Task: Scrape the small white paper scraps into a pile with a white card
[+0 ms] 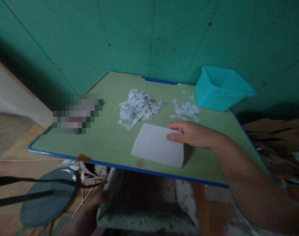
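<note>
Below the table [110,144] edge, the left hand [99,196] was seen at a pale cloth [139,209], its grip unclear. On the table a white sheet [158,144] was pinched at its far right corner by the right hand [188,132], fingers closed on it. Judged light, thin and limp, it would be best taken by an edge. Two heaps of paper scraps [138,108] and a teal bin [220,87] were set beyond, well apart from it.

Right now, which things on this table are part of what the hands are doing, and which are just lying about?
In use:
right hand
white sheet

Lying about:
large pile of paper scraps
small pile of paper scraps
turquoise bin

The left hand is below the table edge, by the cushion.
</note>
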`<state>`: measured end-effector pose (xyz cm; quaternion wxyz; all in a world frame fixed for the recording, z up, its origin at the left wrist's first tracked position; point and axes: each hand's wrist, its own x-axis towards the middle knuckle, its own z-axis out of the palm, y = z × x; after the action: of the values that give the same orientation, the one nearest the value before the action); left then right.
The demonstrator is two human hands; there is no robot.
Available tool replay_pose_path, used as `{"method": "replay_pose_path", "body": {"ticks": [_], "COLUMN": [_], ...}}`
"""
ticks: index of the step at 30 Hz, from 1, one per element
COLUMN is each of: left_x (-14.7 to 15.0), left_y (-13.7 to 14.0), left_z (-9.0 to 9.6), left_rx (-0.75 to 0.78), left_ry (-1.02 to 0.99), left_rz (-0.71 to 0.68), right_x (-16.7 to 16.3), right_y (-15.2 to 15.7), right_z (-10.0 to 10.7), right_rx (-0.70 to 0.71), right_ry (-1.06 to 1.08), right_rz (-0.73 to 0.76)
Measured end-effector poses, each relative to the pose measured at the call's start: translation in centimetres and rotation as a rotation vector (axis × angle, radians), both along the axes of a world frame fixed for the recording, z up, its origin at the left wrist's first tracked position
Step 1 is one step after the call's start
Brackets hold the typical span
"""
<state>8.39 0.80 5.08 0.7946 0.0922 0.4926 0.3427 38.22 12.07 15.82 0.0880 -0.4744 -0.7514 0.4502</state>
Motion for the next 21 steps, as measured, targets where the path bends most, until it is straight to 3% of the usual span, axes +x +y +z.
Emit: {"method": "replay_pose_path", "body": {"ticks": [10, 17, 21], "left_x": [0.3, 0.3, 0.3], "left_y": [-0.4, -0.5, -0.5], "left_z": [1.0, 1.0, 0.9], "left_rx": [0.013, 0.024, 0.002], "left_ry": [-0.054, 0.041, 0.067], "left_rz": [0.030, 0.008, -0.025], "right_x": [-0.7, -1.0, -0.7], "right_y": [-0.4, -1.1, -1.2], "right_z": [0.2, 0.9, 1.1], "right_rx": [-0.081, -0.164, -0.128], "right_ry": [0.033, 0.041, 0.085], "right_rz": [0.004, 0.059, -0.026]}}
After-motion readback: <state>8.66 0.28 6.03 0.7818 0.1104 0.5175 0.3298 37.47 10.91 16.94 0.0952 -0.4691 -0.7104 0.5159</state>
